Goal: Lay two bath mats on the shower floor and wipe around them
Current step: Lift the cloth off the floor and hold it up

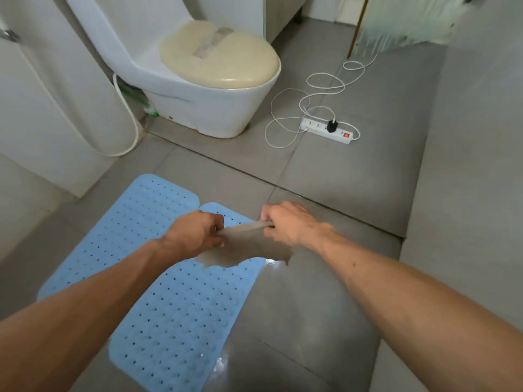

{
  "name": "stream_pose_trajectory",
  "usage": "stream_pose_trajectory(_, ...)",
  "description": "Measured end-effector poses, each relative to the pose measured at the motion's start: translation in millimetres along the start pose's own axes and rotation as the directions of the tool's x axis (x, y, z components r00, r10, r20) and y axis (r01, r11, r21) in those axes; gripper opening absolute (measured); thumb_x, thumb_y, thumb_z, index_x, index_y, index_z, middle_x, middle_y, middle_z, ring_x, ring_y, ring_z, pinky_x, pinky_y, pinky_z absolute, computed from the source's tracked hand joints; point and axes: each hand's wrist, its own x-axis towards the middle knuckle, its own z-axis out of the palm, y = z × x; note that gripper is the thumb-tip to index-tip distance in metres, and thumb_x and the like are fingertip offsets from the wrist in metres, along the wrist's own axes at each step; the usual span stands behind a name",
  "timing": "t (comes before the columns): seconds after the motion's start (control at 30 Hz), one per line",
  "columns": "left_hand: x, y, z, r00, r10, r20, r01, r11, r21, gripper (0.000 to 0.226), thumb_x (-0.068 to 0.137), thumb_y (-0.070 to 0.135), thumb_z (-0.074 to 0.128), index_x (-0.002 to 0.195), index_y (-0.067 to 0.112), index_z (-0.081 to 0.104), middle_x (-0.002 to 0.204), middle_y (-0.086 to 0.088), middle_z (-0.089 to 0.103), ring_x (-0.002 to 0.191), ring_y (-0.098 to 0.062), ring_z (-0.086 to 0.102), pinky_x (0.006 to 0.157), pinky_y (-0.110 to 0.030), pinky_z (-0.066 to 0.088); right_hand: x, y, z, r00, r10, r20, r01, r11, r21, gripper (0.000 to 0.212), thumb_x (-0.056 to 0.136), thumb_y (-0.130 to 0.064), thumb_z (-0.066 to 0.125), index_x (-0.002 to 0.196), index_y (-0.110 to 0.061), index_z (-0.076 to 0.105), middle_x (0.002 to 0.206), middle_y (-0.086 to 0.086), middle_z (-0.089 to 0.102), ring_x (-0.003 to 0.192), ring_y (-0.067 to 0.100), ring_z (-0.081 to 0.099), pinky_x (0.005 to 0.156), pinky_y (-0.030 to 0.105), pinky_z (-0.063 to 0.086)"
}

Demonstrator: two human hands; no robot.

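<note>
Two light blue perforated bath mats lie side by side on the grey tiled floor: one mat (133, 222) at the left, the other mat (186, 315) nearer me. A grey-brown cloth (246, 247) is stretched between my hands and hangs over the nearer mat's far end. My left hand (195, 233) grips the cloth's left edge. My right hand (285, 222) grips its right edge. Both hands are held above the floor.
A white toilet (209, 77) with a cream lid stands ahead. A white power strip (325, 130) with a coiled cord lies on the floor at the right. A hose (127, 114) hangs by the left wall. A raised grey ledge (458, 193) runs along the right.
</note>
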Motion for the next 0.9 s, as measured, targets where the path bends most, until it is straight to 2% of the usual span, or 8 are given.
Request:
stream_pose_trajectory(0.1,-14.6,19.8,-79.1,0.998,-0.037,-0.053,0.038,0.999,0.024,0.021,0.083,0.034,0.067,0.084,0.028,0.047,0.083,-0.003,0.058,0.076,-0.025,0.055,0.062,-0.030,0.035,-4.9,-13.0,-75.1,1.000,0.010,-0.029,-0.009,1.000,0.022,0.021,0.087,-0.037,0.061,0.102,-0.022,0.062,0.101,0.003,0.067,0.104,0.030,0.060,0.084,0.034,0.049)
stream_pose_trajectory(0.23,-30.2,31.5,-160.0,0.990,-0.087,-0.110,0.089,0.996,0.006,0.015,0.084,0.027,0.066,0.087,0.022,0.052,0.074,0.001,0.054,0.070,-0.024,0.054,0.055,-0.029,0.034,-2.2,-39.4,-159.2,1.000,-0.028,0.014,0.028,0.999,-0.024,0.026,0.090,-0.042,0.063,0.096,-0.017,0.065,0.097,0.008,0.068,0.099,0.031,0.060,0.082,0.038,0.051)
stream_pose_trajectory(0.33,-36.3,32.3,-206.1,0.989,-0.110,-0.095,0.109,0.994,-0.021,0.011,0.084,0.021,0.063,0.087,0.022,0.051,0.070,0.004,0.048,0.066,-0.021,0.052,0.052,-0.028,0.032,5.5,-62.9,-214.7,0.996,-0.078,0.053,0.082,0.994,-0.070,0.021,0.092,-0.037,0.062,0.102,-0.019,0.063,0.102,0.005,0.066,0.101,0.027,0.058,0.083,0.036,0.049)
stream_pose_trajectory(0.5,-35.2,21.4,-264.6,0.987,-0.152,-0.055,0.145,0.982,-0.125,0.012,0.081,0.017,0.062,0.084,0.023,0.052,0.068,0.009,0.047,0.070,-0.022,0.053,0.054,-0.027,0.033,22.6,-95.8,-291.6,0.984,-0.140,0.107,0.156,0.974,-0.166,0.013,0.085,-0.031,0.063,0.092,-0.020,0.065,0.099,0.000,0.063,0.096,0.024,0.060,0.084,0.038,0.052)
stream_pose_trajectory(0.57,-39.6,13.8,-288.0,0.984,-0.172,-0.047,0.162,0.973,-0.164,0.012,0.081,0.018,0.064,0.086,0.021,0.054,0.069,0.008,0.048,0.072,-0.021,0.054,0.053,-0.027,0.034,24.9,-111.1,-320.7,0.979,-0.160,0.128,0.179,0.972,-0.154,0.016,0.085,-0.034,0.063,0.095,-0.022,0.064,0.099,-0.002,0.062,0.094,0.022,0.058,0.079,0.034,0.049)
stream_pose_trajectory(0.7,-47.5,-5.6,-335.0,0.974,-0.224,-0.019,0.215,0.951,-0.222,0.017,0.079,0.021,0.071,0.086,0.022,0.055,0.077,0.004,0.053,0.071,-0.017,0.052,0.051,-0.025,0.034,37.2,-143.8,-365.3,0.953,-0.216,0.213,0.265,0.934,-0.238,0.014,0.090,-0.035,0.057,0.099,-0.024,0.058,0.078,-0.007,0.055,0.081,0.023,0.057,0.061,0.030,0.035)
stream_pose_trajectory(0.8,-56.0,-17.8,-362.1,0.963,-0.268,0.021,0.265,0.929,-0.258,0.024,0.074,0.025,0.078,0.082,0.023,0.056,0.080,0.006,0.055,0.074,-0.016,0.053,0.054,-0.025,0.036,51.9,-167.3,-388.1,0.929,-0.245,0.278,0.317,0.914,-0.254,0.014,0.091,-0.037,0.057,0.101,-0.027,0.057,0.089,-0.001,0.062,0.084,0.023,0.059,0.066,0.032,0.044)
stream_pose_trajectory(0.9,-71.2,-26.2,-386.6,0.947,-0.312,0.077,0.321,0.899,-0.297,0.027,0.072,0.033,0.080,0.084,0.025,0.057,0.084,0.006,0.058,0.079,-0.015,0.054,0.058,-0.025,0.037,66.8,-189.7,-409.9,0.901,-0.297,0.317,0.382,0.890,-0.250,0.014,0.094,-0.035,0.056,0.107,-0.029,0.056,0.100,0.001,0.064,0.084,0.021,0.062,0.068,0.033,0.046)
